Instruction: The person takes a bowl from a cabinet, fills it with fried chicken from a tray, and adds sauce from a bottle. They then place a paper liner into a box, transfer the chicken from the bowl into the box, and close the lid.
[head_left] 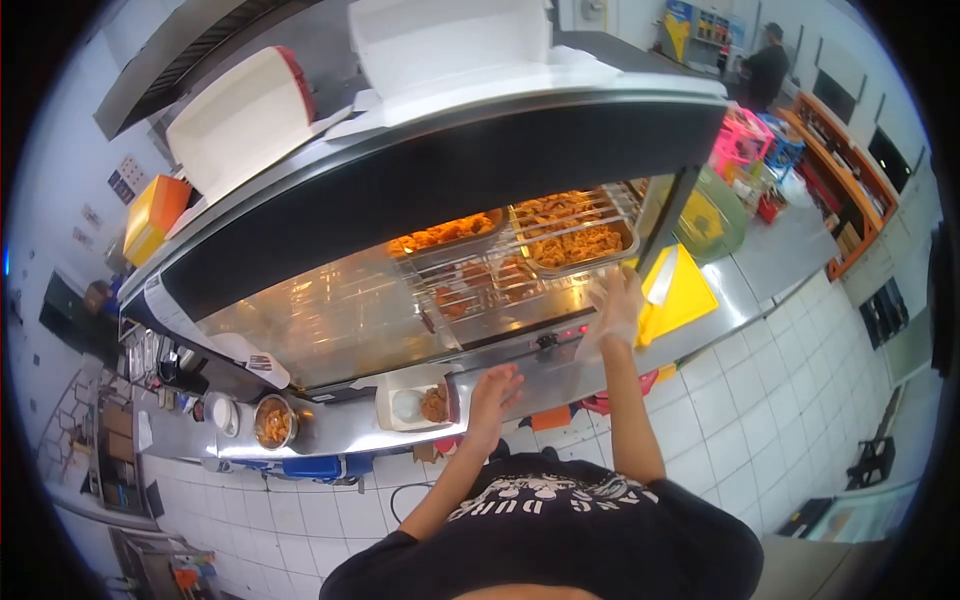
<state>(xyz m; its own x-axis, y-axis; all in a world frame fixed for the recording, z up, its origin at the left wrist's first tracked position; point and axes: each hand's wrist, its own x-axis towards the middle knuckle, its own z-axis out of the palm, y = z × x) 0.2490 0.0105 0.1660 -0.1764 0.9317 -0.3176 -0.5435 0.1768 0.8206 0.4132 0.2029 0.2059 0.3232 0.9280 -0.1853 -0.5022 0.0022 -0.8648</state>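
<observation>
My left hand (492, 398) is bare and held over the counter's front edge, its fingers loosely bent and apart with nothing in them. Just left of it stands an open takeaway box (383, 409) holding a mound of rice (407, 404) and a piece of fried chicken (434, 404). My right hand (616, 308), in a loose clear plastic glove, is raised at the front right of the lit food warmer (430, 150), fingers apart. Close above its fingertips is a metal tray of fried chicken (575, 246). Beside it a knife (661, 280) lies on a yellow cutting board (693, 297).
A metal bowl of food (273, 422) stands at the counter's left. Open boxes (240, 125) rest on the warmer's top. Right of the board are a green container (715, 215) and a pink basket (742, 138). Another person (768, 70) stands at the far back right.
</observation>
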